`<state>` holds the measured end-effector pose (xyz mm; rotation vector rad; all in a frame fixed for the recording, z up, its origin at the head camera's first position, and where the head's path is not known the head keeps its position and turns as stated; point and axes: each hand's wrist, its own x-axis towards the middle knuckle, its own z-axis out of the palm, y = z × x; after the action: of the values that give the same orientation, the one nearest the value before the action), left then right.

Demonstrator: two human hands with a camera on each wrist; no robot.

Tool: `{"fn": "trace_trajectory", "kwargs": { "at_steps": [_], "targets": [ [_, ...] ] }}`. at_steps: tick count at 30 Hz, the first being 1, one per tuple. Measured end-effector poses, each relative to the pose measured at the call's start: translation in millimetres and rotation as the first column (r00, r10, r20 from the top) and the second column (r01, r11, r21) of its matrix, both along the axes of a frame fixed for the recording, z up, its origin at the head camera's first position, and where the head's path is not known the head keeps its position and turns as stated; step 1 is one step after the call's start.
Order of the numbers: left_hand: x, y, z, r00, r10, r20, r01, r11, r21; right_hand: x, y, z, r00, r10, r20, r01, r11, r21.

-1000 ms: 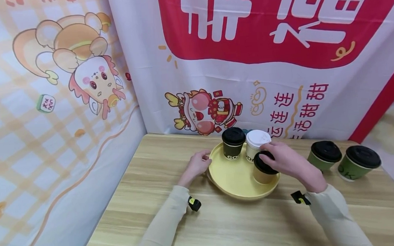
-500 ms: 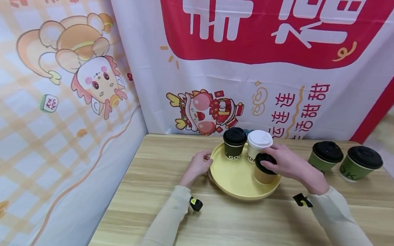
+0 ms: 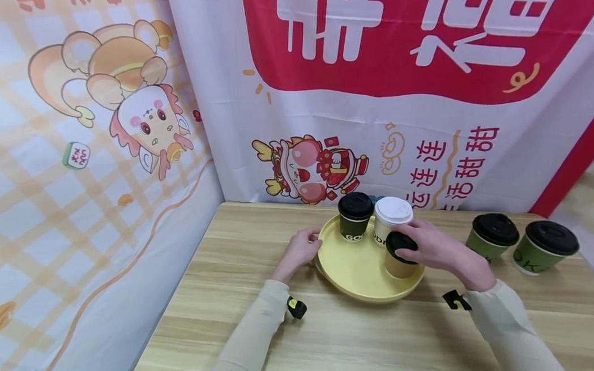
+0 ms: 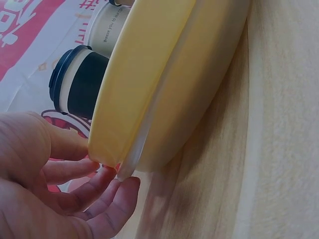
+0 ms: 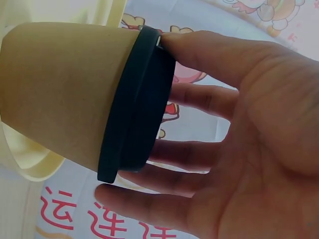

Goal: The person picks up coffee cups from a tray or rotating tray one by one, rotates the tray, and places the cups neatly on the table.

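Observation:
My left hand (image 3: 301,249) pinches the left rim of a round yellow tray (image 3: 350,270); in the left wrist view its thumb is on the rim and its fingertips reach under it. On the tray, a brown paper cup (image 3: 398,266) with a black lid (image 5: 142,107) stands upright at the right side. My right hand (image 3: 433,244) grips that cup at its lid, thumb on one edge and fingers around the other. Behind it on the tray are a white-lidded paper cup (image 3: 385,225) and a dark paper cup (image 3: 353,227) with a black lid.
Two green paper cups with black lids, one nearer (image 3: 531,258) and one farther left (image 3: 489,240), stand on the wooden table (image 3: 368,345) right of my right hand. A printed cloth (image 3: 232,127) hangs behind the table, and another (image 3: 100,231) runs along its left side.
The view has shifted very slightly. Both hands keep their hold, and the cups and tray stay in place.

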<state>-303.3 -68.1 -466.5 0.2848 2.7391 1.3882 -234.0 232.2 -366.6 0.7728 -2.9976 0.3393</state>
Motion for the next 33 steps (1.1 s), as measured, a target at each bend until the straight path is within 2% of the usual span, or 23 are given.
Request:
{"fn": "trace_trajectory", "kwargs": {
  "at_steps": [19,25,33],
  "targets": [
    [0.0,1,-0.2,1.000,0.014,0.012,-0.014,1.000,-0.004,-0.2,7,-5.1,0.999,-0.011,0.036,0.013,0.998,-0.057],
    [0.9,0,0.3,1.000,0.017,0.016,-0.017,1.000,0.000,3.8,12,1.8,0.999,-0.011,0.037,0.015,0.992,-0.123],
    [0.3,-1,1.0,1.000,0.005,0.024,-0.005,1.000,-0.001,11.6,29,14.6,0.999,-0.049,0.019,0.052,0.978,-0.201]
  ]
}}
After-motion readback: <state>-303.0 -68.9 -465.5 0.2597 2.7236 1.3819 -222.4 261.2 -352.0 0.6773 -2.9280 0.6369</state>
